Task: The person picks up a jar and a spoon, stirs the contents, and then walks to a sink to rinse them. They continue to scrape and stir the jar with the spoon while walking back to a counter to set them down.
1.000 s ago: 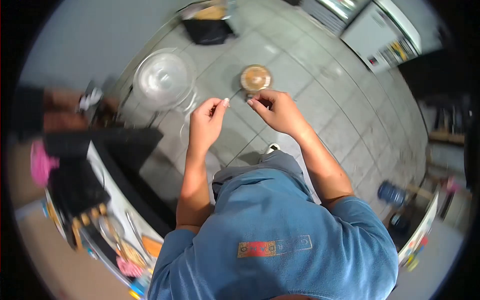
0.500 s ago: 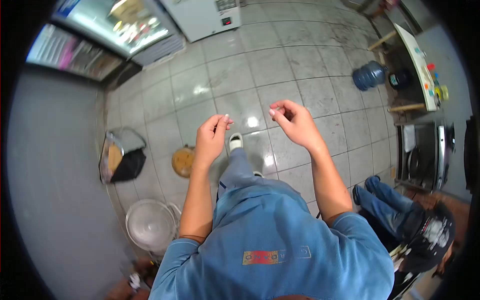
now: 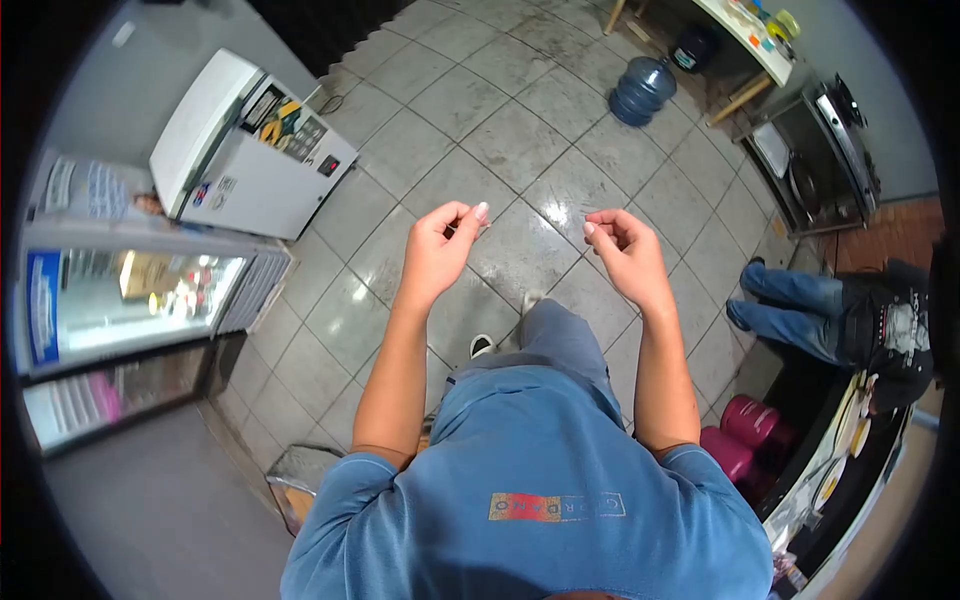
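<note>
My left hand (image 3: 443,248) is raised over the tiled floor in front of my body. Its fingers are curled in and the thumb is pressed against them. I see nothing between them. My right hand (image 3: 630,258) is held at about the same height, further right, with loosely bent fingers and a small gap between thumb and forefinger. No object shows in it. Neither hand touches anything else. Below them, one of my shoes (image 3: 482,346) shows on the floor.
At left stand a white chest freezer (image 3: 255,150) and a lit glass-door fridge (image 3: 140,300). A blue water bottle (image 3: 642,92), a wooden-legged table (image 3: 745,40) and a metal rack (image 3: 800,165) are ahead right. A person in jeans (image 3: 800,300) is at right, near dark-red containers (image 3: 752,422).
My view has turned left, bringing the freezer and fridge further into view. The bottle and rack have shifted up and left in view. Both hands stay raised in front of me.
</note>
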